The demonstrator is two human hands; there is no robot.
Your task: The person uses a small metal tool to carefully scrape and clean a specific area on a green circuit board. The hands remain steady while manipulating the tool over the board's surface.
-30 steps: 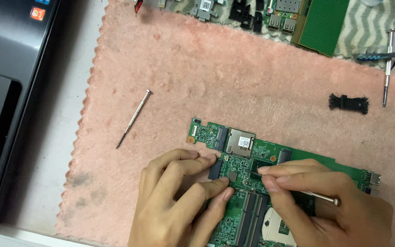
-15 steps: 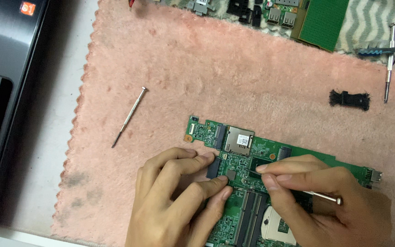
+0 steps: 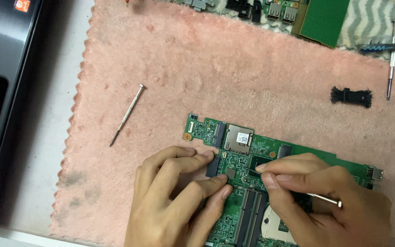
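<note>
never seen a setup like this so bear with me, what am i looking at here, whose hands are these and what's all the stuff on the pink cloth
This is one view from a camera worn on a person's head, looking down at their own two bare hands. The left hand presses on a green circuit board lying on a pink fuzzy cloth. The right hand holds a thin metal screwdriver, its tip on the board. A spare small screwdriver lies loose on the cloth to the left. A small black part and another screwdriver lie at the upper right. A second green board sits at the top edge, and a dark laptop at the far left.
</note>
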